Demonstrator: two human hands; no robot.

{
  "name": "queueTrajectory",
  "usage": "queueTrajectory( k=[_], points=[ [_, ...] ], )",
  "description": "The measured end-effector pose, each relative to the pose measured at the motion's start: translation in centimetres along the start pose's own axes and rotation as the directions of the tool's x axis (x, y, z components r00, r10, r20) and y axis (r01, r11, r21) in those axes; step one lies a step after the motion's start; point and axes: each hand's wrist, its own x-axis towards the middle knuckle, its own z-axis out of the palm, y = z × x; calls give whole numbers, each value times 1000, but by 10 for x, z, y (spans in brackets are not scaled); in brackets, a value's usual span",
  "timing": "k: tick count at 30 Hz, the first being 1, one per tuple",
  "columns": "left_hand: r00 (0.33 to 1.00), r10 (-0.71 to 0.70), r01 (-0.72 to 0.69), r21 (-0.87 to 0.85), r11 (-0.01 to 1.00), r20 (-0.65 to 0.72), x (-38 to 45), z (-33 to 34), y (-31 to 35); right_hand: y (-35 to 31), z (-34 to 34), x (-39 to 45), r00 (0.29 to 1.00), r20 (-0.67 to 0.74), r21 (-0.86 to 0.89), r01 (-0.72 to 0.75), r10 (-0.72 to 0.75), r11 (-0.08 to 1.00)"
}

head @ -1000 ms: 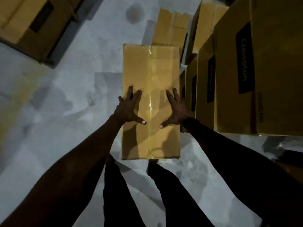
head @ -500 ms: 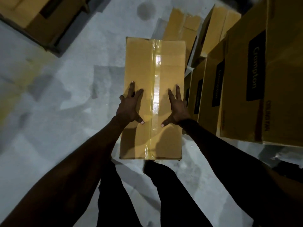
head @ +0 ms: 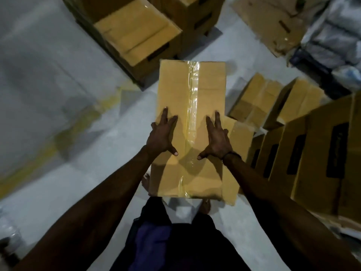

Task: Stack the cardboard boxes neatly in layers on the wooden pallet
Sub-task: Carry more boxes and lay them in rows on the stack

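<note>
Since a second ago the tall tan cardboard box sealed with clear tape (head: 190, 130) has been carried away from the row of printed brown cartons (head: 304, 153), and stacked cartons (head: 136, 36) are now brought into view ahead; transport toward the stack is judged under way. The box is held above the grey concrete floor (head: 68, 114). The left hand (head: 161, 138) and right hand (head: 215, 140) are laid flat on its top face, fingers spread either side of the tape.

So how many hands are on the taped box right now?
2. The left hand lies flat left of the tape seam, the right hand flat right of it; neither is hidden.
</note>
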Motion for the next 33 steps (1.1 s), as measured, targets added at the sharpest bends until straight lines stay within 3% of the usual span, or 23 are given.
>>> queueTrajectory(
  k=[10, 18, 33],
  points=[
    [967, -155, 150, -40, 988, -201, -70, -161, -152, -232, -21, 78, 976, 8, -127, 217, -218, 968],
    [865, -322, 301, -116, 947, -384, -102, -270, -238, -395, -59, 135, 898, 3, -179, 432, -439, 884],
    [673, -518, 464, -245, 852, -527, -64, -474, -409, -648, -108, 335, 795, 55, -170, 603, -604, 779]
  ],
)
